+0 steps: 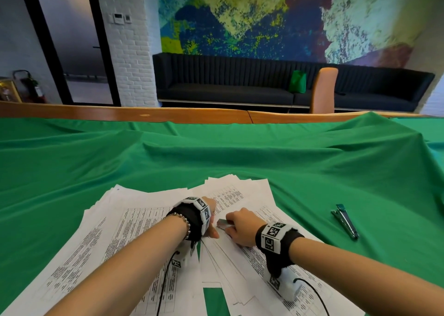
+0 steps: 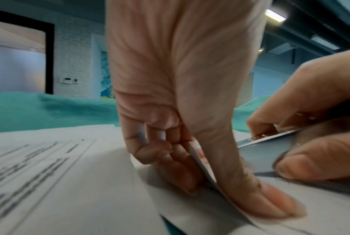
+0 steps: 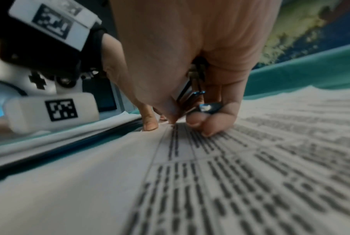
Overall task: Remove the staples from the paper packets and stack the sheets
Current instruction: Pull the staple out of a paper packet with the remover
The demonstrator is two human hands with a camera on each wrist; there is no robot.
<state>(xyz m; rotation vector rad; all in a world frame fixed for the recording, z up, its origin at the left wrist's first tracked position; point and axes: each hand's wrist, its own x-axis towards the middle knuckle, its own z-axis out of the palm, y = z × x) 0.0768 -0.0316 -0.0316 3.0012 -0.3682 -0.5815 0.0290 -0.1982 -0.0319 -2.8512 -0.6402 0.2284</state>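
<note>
Between pinching left hand (image 1: 211, 222) and gripping right hand (image 1: 240, 226), staple remover (image 1: 222, 224) (mostly hidden) meets paper (image 1: 134, 229).

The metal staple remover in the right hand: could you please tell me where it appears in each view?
Head: staple remover, centre, between both hands.
Left wrist: right side, behind the left thumb.
Right wrist: centre, pinched under the right hand.
Shared landmark: the printed paper packets.
</note>
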